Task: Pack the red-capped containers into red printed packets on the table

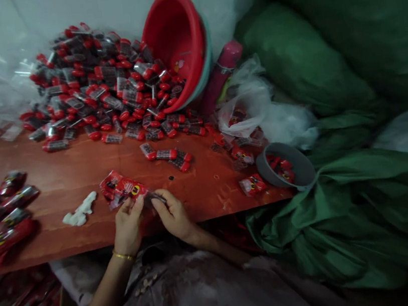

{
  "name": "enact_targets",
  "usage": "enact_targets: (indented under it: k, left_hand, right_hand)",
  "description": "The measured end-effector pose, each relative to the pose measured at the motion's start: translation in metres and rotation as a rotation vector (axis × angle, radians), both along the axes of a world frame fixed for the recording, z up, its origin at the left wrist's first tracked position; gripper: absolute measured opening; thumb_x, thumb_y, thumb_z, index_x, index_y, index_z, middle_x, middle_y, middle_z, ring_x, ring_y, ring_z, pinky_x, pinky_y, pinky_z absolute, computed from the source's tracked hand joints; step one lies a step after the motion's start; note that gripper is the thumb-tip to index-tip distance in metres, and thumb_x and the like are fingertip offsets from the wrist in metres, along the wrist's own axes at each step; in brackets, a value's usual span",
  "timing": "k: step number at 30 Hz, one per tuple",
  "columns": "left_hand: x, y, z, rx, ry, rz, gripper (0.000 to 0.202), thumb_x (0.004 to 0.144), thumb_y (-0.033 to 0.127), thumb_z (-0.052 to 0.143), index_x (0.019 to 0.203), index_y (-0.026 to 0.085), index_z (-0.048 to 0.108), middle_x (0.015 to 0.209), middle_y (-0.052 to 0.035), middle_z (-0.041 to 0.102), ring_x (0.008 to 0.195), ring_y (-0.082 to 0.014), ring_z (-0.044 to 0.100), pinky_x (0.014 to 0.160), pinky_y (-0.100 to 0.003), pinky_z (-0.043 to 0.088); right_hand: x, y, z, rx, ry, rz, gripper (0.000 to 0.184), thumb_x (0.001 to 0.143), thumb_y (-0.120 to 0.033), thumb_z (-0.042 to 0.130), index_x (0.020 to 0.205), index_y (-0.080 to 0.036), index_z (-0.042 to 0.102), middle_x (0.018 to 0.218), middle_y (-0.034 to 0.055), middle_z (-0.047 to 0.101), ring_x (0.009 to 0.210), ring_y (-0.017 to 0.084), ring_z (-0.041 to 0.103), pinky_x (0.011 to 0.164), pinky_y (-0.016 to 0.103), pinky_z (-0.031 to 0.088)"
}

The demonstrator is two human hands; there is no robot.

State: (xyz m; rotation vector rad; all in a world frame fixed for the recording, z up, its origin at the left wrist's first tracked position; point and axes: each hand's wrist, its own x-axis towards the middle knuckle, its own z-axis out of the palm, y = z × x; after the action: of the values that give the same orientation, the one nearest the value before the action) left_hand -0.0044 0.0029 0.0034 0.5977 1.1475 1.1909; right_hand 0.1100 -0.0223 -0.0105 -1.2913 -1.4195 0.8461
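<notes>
My left hand (128,228) pinches a red printed packet (127,188) at the near edge of the reddish wooden table (77,171). My right hand (174,215) is closed on a small dark clear-wrapped piece (154,197) right beside that packet. The two hands almost touch. A gold bangle sits on my left wrist. A few red packets lie stacked under the one I hold.
A big heap of small red-and-dark wrapped items (99,81) spills from a tipped red basin (177,45) at the back. A grey bowl (285,166) stands at the right table edge. Filled red packets (0,217) lie left. Green sacks (346,193) crowd the right. White scrap (80,212) lies nearby.
</notes>
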Motion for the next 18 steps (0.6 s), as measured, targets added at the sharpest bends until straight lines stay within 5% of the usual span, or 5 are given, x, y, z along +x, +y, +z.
enact_targets:
  k: [9, 13, 18]
  left_hand:
    - [-0.005, 0.005, 0.004, 0.041, -0.041, -0.052, 0.031, 0.053, 0.035, 0.082, 0.067, 0.012, 0.067, 0.065, -0.0010, 0.066, 0.058, -0.0090, 0.056, 0.061, -0.021, 0.047]
    - [-0.009, 0.007, 0.008, 0.015, -0.082, -0.016, 0.033, 0.052, 0.037, 0.082, 0.069, 0.013, 0.067, 0.067, -0.0025, 0.067, 0.058, -0.0102, 0.057, 0.055, -0.021, 0.046]
    - [-0.008, 0.000, 0.003, -0.022, -0.139, -0.191, 0.035, 0.056, 0.043, 0.079, 0.062, 0.012, 0.064, 0.051, 0.0018, 0.056, 0.043, -0.0073, 0.047, 0.044, -0.021, 0.040]
  right_hand:
    - [-0.003, 0.007, 0.003, -0.226, 0.256, 0.182, 0.022, 0.089, -0.040, 0.043, 0.089, -0.021, 0.052, 0.060, -0.0052, 0.049, 0.046, 0.008, 0.045, 0.043, 0.020, 0.038]
    - [-0.005, 0.004, 0.004, -0.282, 0.409, 0.237, 0.025, 0.085, -0.044, 0.049, 0.098, -0.022, 0.049, 0.069, -0.0048, 0.057, 0.041, 0.006, 0.046, 0.042, 0.019, 0.039]
    - [-0.002, 0.003, -0.003, -0.286, 0.305, 0.195, 0.023, 0.080, -0.043, 0.056, 0.081, -0.021, 0.050, 0.060, -0.0050, 0.059, 0.041, 0.007, 0.051, 0.042, 0.019, 0.041]
